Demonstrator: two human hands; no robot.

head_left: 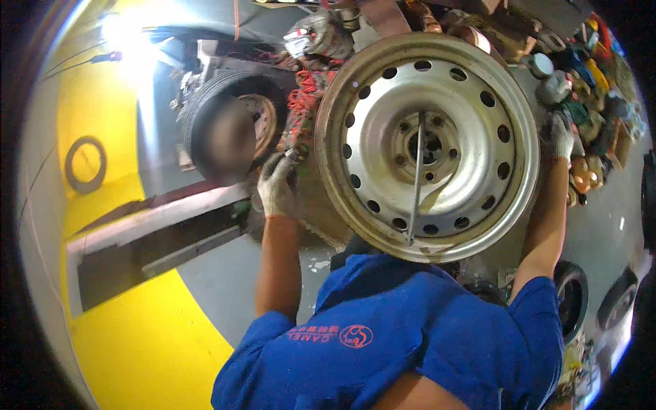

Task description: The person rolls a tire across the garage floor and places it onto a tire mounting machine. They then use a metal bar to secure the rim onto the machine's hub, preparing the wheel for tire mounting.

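Note:
A bare silver steel wheel rim (372, 147), round holes near its edge and a ring of bolt holes about its centre, faces me ahead of my chest. Across its face a slim metal rod (417, 181) runs from above the hub down to the lower edge. My left hand (277, 184), in a pale work glove, is left of the rim and apart from it. Its fingers curl by a small dark thing too unclear to name. Beside the rim's right edge is my gloved right hand (562, 137); dark shadow and clutter obscure its fingers.
At the left, a tyre on a rusty wheel (268, 126) stands beyond a long pale beam (164, 208). Red cord (301, 96) hangs near the rim. Mixed bottles and parts (581, 82) crowd the far right. More tyres (572, 301) stand at the lower right.

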